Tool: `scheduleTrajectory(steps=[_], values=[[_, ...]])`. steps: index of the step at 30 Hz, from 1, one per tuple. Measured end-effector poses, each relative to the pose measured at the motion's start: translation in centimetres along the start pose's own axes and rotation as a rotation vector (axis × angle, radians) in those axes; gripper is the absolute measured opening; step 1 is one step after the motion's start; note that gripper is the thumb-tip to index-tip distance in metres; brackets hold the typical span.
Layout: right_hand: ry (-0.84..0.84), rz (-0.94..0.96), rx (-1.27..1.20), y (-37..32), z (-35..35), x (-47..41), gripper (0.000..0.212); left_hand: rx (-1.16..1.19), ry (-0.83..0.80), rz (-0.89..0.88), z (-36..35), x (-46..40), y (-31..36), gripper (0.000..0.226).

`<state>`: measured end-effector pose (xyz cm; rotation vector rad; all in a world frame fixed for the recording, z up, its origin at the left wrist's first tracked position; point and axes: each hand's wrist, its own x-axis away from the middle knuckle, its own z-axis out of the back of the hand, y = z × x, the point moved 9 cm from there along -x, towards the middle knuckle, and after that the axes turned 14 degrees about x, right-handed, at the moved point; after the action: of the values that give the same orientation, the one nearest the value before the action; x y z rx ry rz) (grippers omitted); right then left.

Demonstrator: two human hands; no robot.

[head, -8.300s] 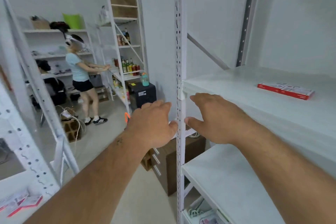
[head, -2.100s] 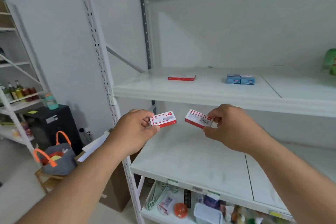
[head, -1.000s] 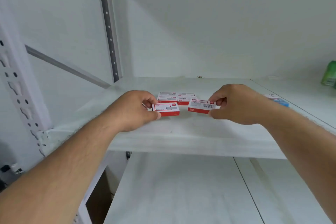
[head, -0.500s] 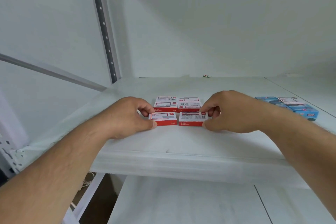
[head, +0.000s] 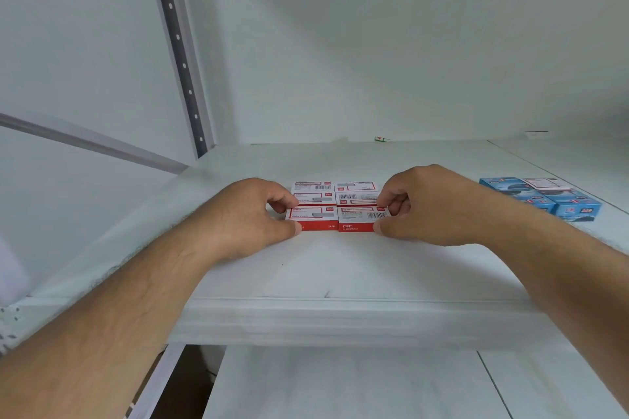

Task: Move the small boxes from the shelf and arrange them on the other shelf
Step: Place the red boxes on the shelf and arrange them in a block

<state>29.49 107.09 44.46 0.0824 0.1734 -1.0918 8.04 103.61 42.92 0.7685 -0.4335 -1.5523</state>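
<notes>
Two red boxes pinched at shelf (head: pixel 340 316) front: left box (head: pixel 315 218) by left hand (head: pixel 253 214), right box (head: pixel 360 218) by right hand (head: pixel 422 206). Best pressed flush against earlier red boxes (head: pixel 335 192) behind, edges squared before release. Blue boxes (head: pixel 544 197) stacked farther right.

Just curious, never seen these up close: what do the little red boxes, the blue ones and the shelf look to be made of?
Red boxes: likely thin printed card, matte, with sharp folded edges and barcode labels. Blue boxes: seemingly the same card, slightly glossier print. Shelf: probably white-painted metal or coated board; smooth, dull, with a scuffed front lip.
</notes>
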Motion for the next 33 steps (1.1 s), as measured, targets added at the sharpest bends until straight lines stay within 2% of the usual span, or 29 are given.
scheduleTrajectory(steps=[8, 16, 21, 24, 27, 30, 33], values=[[0.016, -0.024, 0.032, 0.0, 0.2, -0.2, 0.033, -0.014, 0.023, -0.011, 0.0, -0.2, -0.1, 0.030], [0.031, -0.037, 0.023, 0.2, 0.1, -0.2, 0.033, -0.053, 0.032, -0.026, 0.0, 0.2, 0.5, 0.028], [0.010, -0.046, 0.044, 0.1, 0.2, 0.2, 0.041, -0.077, 0.017, -0.026, 0.0, 0.8, 1.0, 0.025], [0.011, -0.062, 0.105, 0.2, 0.6, 0.9, 0.049, -0.096, 0.023, -0.020, 0.4, 1.4, 1.2, 0.039], [0.089, -0.081, 0.145, -0.4, 2.1, 2.2, 0.052, -0.164, 0.079, -0.050, 1.1, 2.1, 2.1, 0.059], [0.141, -0.041, 0.150, -2.4, 3.2, 3.5, 0.050, -0.296, 0.092, -0.092, 1.1, 2.9, 3.7, 0.063], [0.120, -0.014, 0.161, -4.6, 3.2, 4.3, 0.058, -0.331, 0.094, -0.088, 0.9, 3.5, 4.5, 0.065]])
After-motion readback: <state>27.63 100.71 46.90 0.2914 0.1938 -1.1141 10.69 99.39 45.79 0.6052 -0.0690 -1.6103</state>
